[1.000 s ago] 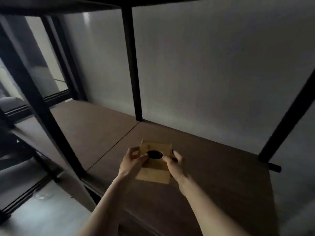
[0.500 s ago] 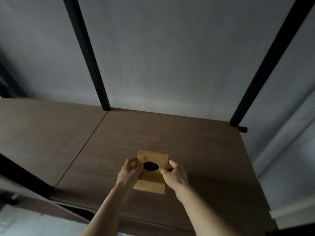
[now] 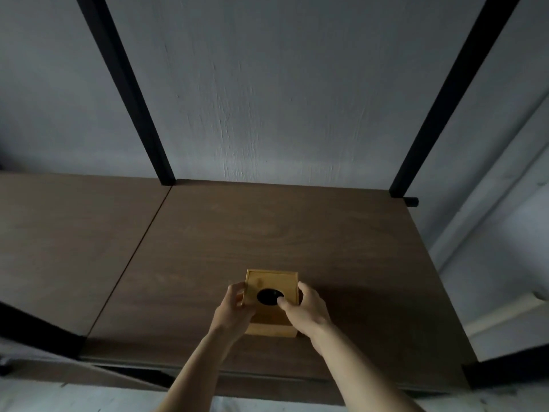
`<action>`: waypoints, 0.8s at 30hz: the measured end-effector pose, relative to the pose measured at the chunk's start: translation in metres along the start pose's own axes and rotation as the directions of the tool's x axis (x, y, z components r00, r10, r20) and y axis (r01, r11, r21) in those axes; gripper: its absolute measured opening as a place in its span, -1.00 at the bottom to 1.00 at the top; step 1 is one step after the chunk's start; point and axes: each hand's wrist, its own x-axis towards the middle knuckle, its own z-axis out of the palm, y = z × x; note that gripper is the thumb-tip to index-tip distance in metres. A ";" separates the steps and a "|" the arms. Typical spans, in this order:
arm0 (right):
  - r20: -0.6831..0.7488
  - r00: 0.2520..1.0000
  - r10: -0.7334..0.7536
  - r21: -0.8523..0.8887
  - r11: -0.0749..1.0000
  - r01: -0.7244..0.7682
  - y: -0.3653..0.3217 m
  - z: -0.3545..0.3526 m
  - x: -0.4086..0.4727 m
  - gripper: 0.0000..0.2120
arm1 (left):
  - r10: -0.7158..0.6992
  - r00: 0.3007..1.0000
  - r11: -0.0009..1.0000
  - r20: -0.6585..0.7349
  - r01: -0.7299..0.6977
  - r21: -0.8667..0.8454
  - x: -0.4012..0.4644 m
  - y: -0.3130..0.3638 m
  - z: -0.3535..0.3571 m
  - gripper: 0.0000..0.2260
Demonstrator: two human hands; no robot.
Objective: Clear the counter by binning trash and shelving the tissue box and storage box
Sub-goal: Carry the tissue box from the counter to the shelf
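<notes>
A small wooden tissue box with a dark oval hole in its top sits on the brown shelf board, near the board's front edge. My left hand grips the box's left side, and my right hand grips its right side with the thumb at the rim of the hole. The box's lower front face shows between my wrists. No tissue shows in the hole. The storage box and the trash are out of view.
Black metal uprights stand at the back of the shelf against a pale wall. A second shelf board adjoins on the left. The black frame's front right corner lies near my right forearm.
My view has swung right and squared up on the shelf. The box, held in both hands, has come down onto the board and my right thumb has shifted to the hole's rim.
</notes>
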 end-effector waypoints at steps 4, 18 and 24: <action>-0.045 0.998 -0.046 -0.158 0.987 0.039 -0.002 -0.005 -0.004 -0.29 | 0.091 0.996 0.974 -0.027 -0.083 0.210 -0.005 0.002 -0.005 -0.57; -0.114 0.903 -0.415 -0.767 0.615 0.185 -0.003 -0.039 -0.093 -0.28 | 0.573 0.812 0.504 0.108 -0.453 0.735 -0.065 0.020 -0.027 -0.19; -0.131 0.865 -0.485 -0.794 0.574 0.201 0.020 -0.065 -0.145 -0.29 | 0.621 0.757 0.390 0.204 -0.524 0.757 -0.105 0.038 -0.010 -0.12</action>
